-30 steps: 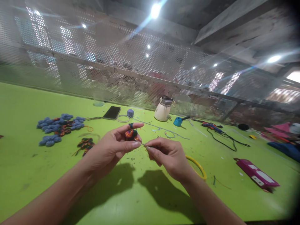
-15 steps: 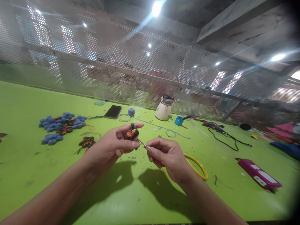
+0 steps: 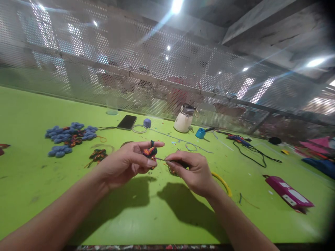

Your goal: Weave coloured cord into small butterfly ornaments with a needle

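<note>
My left hand (image 3: 133,158) pinches a small crocheted piece (image 3: 150,152) in dark, orange and red yarn between thumb and fingers. Its index finger points out to the right, with dark green yarn wound around it. My right hand (image 3: 192,170) is closed on a slim crochet hook (image 3: 161,159), whose tip reaches the piece; most of the handle is hidden in the palm. Left of my hands lie several blue crocheted flowers (image 3: 59,151), some with dark-and-orange centres or pieces among them. A dark-and-orange flower (image 3: 97,156) lies closer to my left wrist.
On the green table (image 3: 131,223) are a phone (image 3: 127,122), purple yarn ball (image 3: 147,122), clear cup (image 3: 112,111), white jug (image 3: 183,120), blue pot (image 3: 200,133), corded tool (image 3: 238,140), yellow ring (image 3: 222,183) and magenta power strip (image 3: 289,193). A perforated screen (image 3: 157,69) stands behind.
My right hand has shifted slightly right, away from the left, and its grip on the hook has turned. The left hand and crocheted piece have moved slightly right in view.
</note>
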Demonstrator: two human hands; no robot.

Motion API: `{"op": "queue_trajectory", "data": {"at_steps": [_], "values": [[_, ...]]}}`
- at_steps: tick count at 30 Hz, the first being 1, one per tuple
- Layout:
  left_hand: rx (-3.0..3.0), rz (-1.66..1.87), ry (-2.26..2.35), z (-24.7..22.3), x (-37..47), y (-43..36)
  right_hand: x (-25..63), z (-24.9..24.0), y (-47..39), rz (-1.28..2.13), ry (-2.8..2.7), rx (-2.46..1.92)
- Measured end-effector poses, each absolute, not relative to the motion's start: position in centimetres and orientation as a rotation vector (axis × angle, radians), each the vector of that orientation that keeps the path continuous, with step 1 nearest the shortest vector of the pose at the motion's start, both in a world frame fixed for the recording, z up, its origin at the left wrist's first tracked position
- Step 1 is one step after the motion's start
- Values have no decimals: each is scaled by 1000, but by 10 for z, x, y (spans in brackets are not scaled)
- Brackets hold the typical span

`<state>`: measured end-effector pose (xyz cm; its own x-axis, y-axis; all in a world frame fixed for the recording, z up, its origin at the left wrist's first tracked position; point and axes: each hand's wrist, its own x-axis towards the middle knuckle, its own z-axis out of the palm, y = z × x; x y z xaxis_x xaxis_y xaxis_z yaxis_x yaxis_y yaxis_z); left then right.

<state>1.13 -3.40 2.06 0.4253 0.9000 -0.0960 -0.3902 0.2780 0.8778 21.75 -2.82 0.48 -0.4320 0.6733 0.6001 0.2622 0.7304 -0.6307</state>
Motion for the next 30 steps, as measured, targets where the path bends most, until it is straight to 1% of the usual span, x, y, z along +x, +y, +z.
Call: {"op": "queue_trajectory", "data": {"at_steps": [3, 8, 10, 12, 19, 30], "values": [[898, 912, 643, 20, 10, -34, 220, 7, -28, 595, -2053, -679], [895, 860, 581, 20, 10, -36, 224, 6, -28, 948, -1946, -725], [906, 845, 570, 20, 9, -36, 225, 6, -28, 1022, -1920, -753], [904, 828, 571, 20, 9, -36, 227, 7, -28, 986, -1943, -752], [900, 811, 561, 20, 11, -39, 232, 16, -29, 704, -2090, -616], [909, 808, 478, 16, 9, -38, 233, 20, -31, 515, -2123, -538]]}}
